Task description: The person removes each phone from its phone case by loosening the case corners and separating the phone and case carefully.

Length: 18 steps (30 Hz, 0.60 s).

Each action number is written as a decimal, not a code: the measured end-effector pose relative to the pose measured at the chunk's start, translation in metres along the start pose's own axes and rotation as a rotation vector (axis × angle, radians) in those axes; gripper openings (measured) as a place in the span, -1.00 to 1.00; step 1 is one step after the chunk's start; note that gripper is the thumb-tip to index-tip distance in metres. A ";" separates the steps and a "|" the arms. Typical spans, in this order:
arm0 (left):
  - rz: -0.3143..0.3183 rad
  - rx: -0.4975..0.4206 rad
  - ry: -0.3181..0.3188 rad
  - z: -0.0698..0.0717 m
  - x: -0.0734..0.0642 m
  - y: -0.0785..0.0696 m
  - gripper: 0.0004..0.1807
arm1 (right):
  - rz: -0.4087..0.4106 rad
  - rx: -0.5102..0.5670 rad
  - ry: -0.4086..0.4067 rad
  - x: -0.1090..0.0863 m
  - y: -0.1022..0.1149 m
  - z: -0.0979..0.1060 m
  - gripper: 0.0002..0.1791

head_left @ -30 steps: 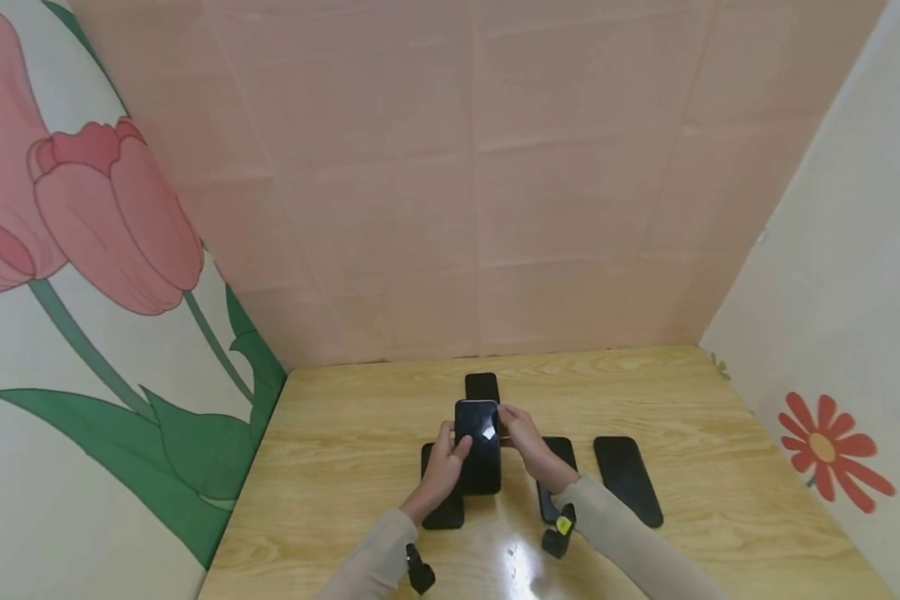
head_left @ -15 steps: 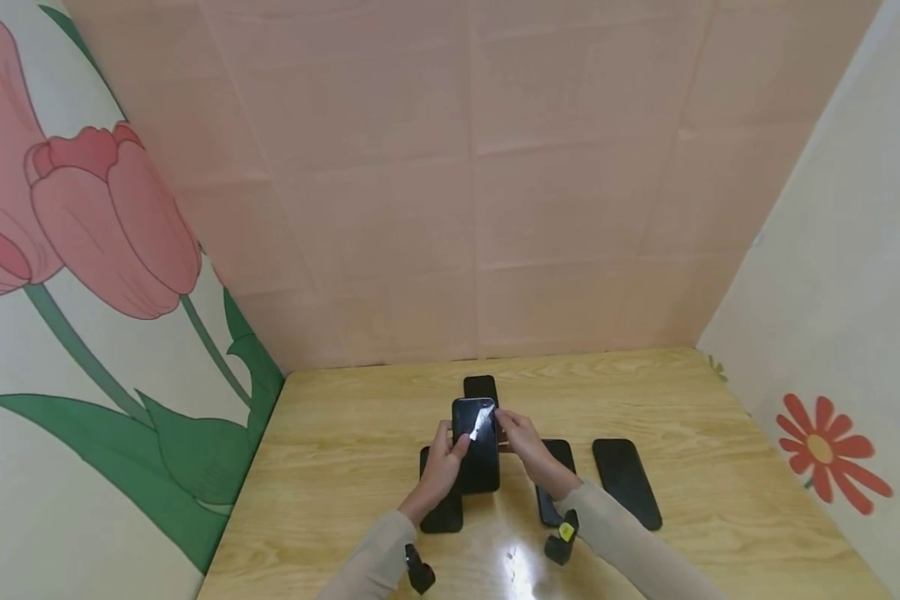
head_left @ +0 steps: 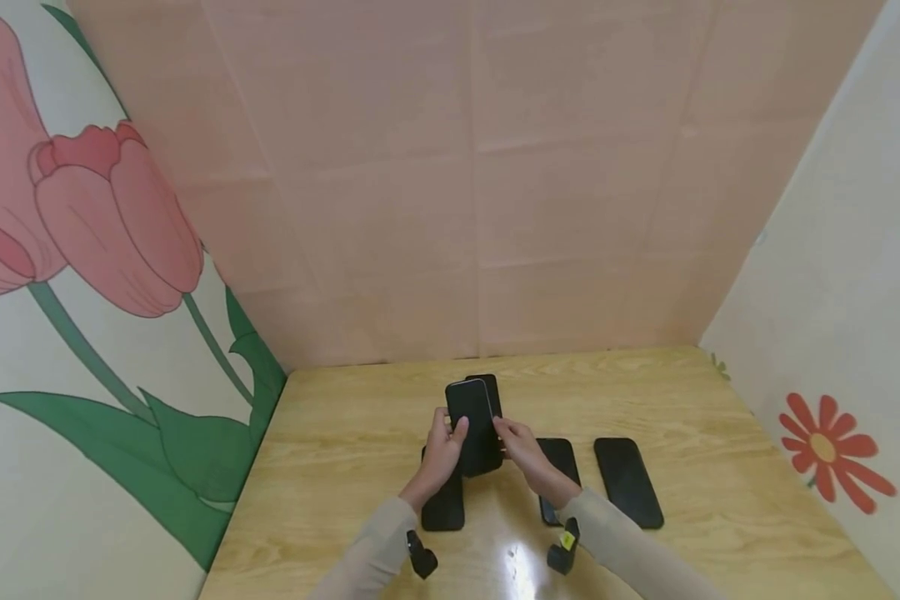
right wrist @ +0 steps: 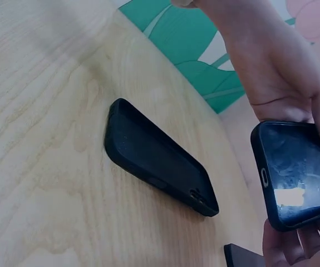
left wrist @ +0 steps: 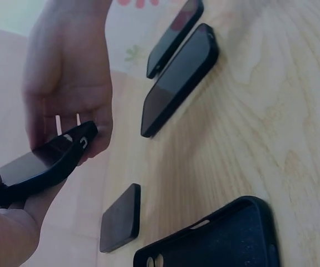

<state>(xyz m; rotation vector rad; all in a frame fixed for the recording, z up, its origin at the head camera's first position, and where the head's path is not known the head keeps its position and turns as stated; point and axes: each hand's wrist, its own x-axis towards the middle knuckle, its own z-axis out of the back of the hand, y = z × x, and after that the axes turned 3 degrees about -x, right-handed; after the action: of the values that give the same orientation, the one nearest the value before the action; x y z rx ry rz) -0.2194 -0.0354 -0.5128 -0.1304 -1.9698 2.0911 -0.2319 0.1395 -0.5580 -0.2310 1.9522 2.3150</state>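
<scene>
Both hands hold a smartphone in a black case (head_left: 472,429) over the middle of the table, its screen tilted towards me. My left hand (head_left: 440,457) grips the left edge, thumb lying over the screen, as the right wrist view also shows. The right hand (head_left: 527,458) holds the opposite edge with thumb and fingers; some of its fingers are hidden behind the phone. Under the left hand lies an empty black phone case (right wrist: 160,153), hollow side up, with a camera cutout at one end. A smaller dark phone-shaped slab (left wrist: 121,219) lies behind the held phone.
Two more dark phones lie on the right: one (head_left: 560,462) partly under the right wrist, another (head_left: 628,482) farther right. The wooden table (head_left: 360,400) meets a pink-covered wall (head_left: 390,208) at the back. Painted walls stand at both sides.
The held phone has moved slightly up and away, and its top now leans left. The bright reflection has left its screen in the head view. Both hands moved along with it.
</scene>
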 end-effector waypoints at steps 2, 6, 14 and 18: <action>-0.011 -0.007 -0.014 -0.001 0.004 0.008 -0.73 | 0.007 -0.002 0.003 0.000 0.000 0.001 -0.49; -0.015 0.010 -0.048 -0.003 0.012 0.024 -0.73 | 0.025 0.017 0.019 -0.003 -0.001 0.003 -0.54; 0.021 0.028 -0.088 -0.003 0.017 0.029 -0.68 | 0.083 0.089 0.022 -0.007 -0.008 0.002 -0.62; 0.019 0.021 -0.094 -0.006 0.016 0.021 -0.73 | 0.117 0.049 -0.042 -0.007 -0.008 0.001 -0.71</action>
<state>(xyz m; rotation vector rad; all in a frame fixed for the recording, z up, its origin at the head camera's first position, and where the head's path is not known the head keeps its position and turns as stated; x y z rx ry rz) -0.2358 -0.0263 -0.5320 -0.0481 -2.0062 2.1663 -0.2240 0.1417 -0.5648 -0.0657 2.0509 2.3179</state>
